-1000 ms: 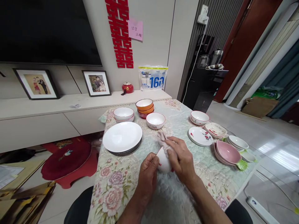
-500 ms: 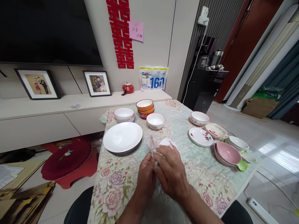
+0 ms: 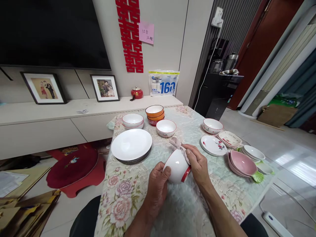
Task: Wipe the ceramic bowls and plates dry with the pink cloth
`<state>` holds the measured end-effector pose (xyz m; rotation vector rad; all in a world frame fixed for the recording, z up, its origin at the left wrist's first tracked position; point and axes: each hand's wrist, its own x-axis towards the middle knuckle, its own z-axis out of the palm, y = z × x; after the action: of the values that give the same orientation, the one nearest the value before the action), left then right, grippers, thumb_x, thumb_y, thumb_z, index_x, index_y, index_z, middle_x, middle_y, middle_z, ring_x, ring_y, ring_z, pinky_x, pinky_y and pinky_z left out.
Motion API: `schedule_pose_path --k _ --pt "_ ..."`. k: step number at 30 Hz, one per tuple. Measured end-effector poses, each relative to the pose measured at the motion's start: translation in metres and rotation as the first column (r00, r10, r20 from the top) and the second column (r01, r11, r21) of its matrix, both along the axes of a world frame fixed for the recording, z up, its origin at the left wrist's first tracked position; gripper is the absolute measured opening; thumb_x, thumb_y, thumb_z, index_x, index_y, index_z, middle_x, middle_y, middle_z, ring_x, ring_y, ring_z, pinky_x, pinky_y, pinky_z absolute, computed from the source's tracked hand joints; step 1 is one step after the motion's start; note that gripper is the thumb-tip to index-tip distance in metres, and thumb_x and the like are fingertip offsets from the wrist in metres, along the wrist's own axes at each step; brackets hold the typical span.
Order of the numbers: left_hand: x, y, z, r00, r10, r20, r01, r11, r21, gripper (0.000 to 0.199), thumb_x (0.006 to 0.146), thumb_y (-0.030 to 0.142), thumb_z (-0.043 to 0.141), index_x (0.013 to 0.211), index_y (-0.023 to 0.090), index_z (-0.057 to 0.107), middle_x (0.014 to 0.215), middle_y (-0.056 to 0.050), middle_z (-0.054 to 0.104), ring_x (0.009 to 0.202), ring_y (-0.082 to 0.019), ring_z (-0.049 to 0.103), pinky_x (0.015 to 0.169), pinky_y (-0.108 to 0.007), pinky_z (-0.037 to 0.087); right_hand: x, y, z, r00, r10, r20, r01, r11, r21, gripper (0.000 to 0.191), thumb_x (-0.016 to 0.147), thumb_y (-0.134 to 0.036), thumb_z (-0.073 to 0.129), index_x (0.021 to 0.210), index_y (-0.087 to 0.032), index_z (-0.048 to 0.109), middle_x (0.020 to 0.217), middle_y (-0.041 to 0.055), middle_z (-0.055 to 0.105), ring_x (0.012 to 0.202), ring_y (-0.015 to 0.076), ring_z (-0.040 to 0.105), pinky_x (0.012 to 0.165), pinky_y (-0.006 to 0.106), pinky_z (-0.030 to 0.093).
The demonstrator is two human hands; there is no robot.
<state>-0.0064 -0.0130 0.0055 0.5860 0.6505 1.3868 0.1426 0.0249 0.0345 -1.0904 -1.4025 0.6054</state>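
Observation:
A white bowl (image 3: 175,168) with a red band is tilted between my hands above the front middle of the table. My left hand (image 3: 159,179) grips its left side, thumb on the outside. A pinkish cloth (image 3: 181,148) is pinched in my right hand (image 3: 197,164) and lies over the bowl's upper right edge. Beyond them stands another white bowl (image 3: 166,127) with a red rim. To the left is a stack of large white plates (image 3: 132,144); behind it are stacked white bowls (image 3: 132,121) and orange bowls (image 3: 155,113).
On the table's right side are small flowered plates (image 3: 213,145), a white bowl (image 3: 212,125), a rectangular dish (image 3: 230,139), pink bowls (image 3: 243,163) and small white bowls (image 3: 253,152). A flowered cloth (image 3: 123,204) covers the table. A red stool (image 3: 74,168) stands left.
The bowl has turned up into clear view between my hands. My right hand has moved right and up with the cloth, away from my left hand. The view has shifted slightly.

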Motion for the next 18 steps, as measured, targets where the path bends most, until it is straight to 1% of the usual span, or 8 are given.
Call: schedule_pose_path --k 2,3,5,7,9,11,14,18 --pt "0.000 0.000 0.001 1.000 0.025 0.019 -0.025 1.000 -0.003 0.037 0.069 0.041 0.081 0.065 0.017 0.053 0.060 0.003 0.050 0.058 -0.010 0.039 0.057 -0.023 0.033 0.001 0.006 -0.007 0.983 0.021 -0.185 -0.046 0.991 -0.128 0.029 0.090 -0.041 0.057 0.105 -0.024 0.074 0.111 0.0061 0.071 0.108 0.0242 0.062 0.096 0.037 0.044" --pt "0.000 0.000 0.002 0.999 0.033 0.031 -0.033 0.999 -0.002 0.036 0.070 0.041 0.080 0.065 0.017 0.054 0.059 0.004 0.048 0.058 -0.009 0.039 0.057 -0.022 0.033 0.001 0.008 -0.010 0.958 0.025 -0.286 -0.081 0.980 -0.183 0.030 0.088 -0.044 0.059 0.104 -0.023 0.074 0.110 0.0058 0.072 0.106 0.0245 0.063 0.094 0.036 0.045" --pt "0.000 0.000 0.005 0.997 0.041 0.058 -0.040 0.999 -0.005 0.033 0.072 0.041 0.079 0.067 0.017 0.057 0.060 0.004 0.047 0.058 -0.009 0.040 0.057 -0.022 0.034 -0.001 0.011 -0.012 0.870 0.009 -0.493 -0.164 0.949 -0.271 0.032 0.082 -0.046 0.065 0.101 -0.022 0.074 0.103 0.0052 0.074 0.099 0.0244 0.065 0.087 0.034 0.048" --pt "0.000 -0.001 0.007 0.995 0.035 0.089 -0.034 0.999 -0.011 0.033 0.072 0.042 0.078 0.068 0.017 0.058 0.061 0.003 0.049 0.059 -0.010 0.042 0.057 -0.022 0.036 -0.003 0.011 -0.011 0.752 -0.016 -0.659 -0.268 0.906 -0.327 0.032 0.075 -0.045 0.071 0.095 -0.020 0.073 0.094 0.0043 0.075 0.091 0.0240 0.067 0.080 0.033 0.051" --pt "0.001 -0.003 0.008 0.993 0.020 0.117 -0.019 1.000 -0.012 0.034 0.073 0.044 0.078 0.068 0.016 0.058 0.063 0.002 0.051 0.059 -0.010 0.044 0.057 -0.022 0.037 -0.004 0.010 -0.008 0.646 -0.040 -0.762 -0.357 0.867 -0.348 0.030 0.070 -0.043 0.075 0.089 -0.019 0.071 0.086 0.0033 0.075 0.084 0.0235 0.068 0.076 0.033 0.053" --pt "0.001 -0.005 0.008 0.992 -0.001 0.129 0.002 1.000 -0.004 0.034 0.074 0.044 0.077 0.067 0.016 0.058 0.063 0.002 0.052 0.059 -0.010 0.044 0.057 -0.022 0.037 -0.005 0.008 -0.005 0.587 -0.060 -0.808 -0.386 0.856 -0.344 0.027 0.069 -0.042 0.075 0.083 -0.019 0.069 0.080 0.0023 0.074 0.078 0.0226 0.068 0.072 0.033 0.054" --pt "0.001 -0.008 0.009 0.995 -0.048 0.089 0.047 0.999 0.012 0.029 0.077 0.043 0.074 0.073 0.016 0.063 0.062 0.001 0.053 0.060 -0.010 0.044 0.057 -0.022 0.037 -0.005 0.006 -0.002 0.594 -0.092 -0.800 -0.329 0.879 -0.345 0.024 0.071 -0.041 0.074 0.078 -0.019 0.066 0.075 0.0018 0.072 0.073 0.0211 0.067 0.068 0.032 0.054" --pt "0.001 -0.008 0.011 0.991 -0.129 -0.046 0.131 0.991 0.036 0.032 0.078 0.044 0.072 0.089 0.014 0.068 0.069 -0.002 0.061 0.065 -0.013 0.050 0.061 -0.024 0.039 0.000 0.005 0.000 0.672 -0.100 -0.734 -0.234 0.911 -0.338 0.024 0.066 -0.038 0.078 0.072 -0.019 0.064 0.066 -0.0015 0.068 0.060 0.0177 0.062 0.059 0.029 0.050"
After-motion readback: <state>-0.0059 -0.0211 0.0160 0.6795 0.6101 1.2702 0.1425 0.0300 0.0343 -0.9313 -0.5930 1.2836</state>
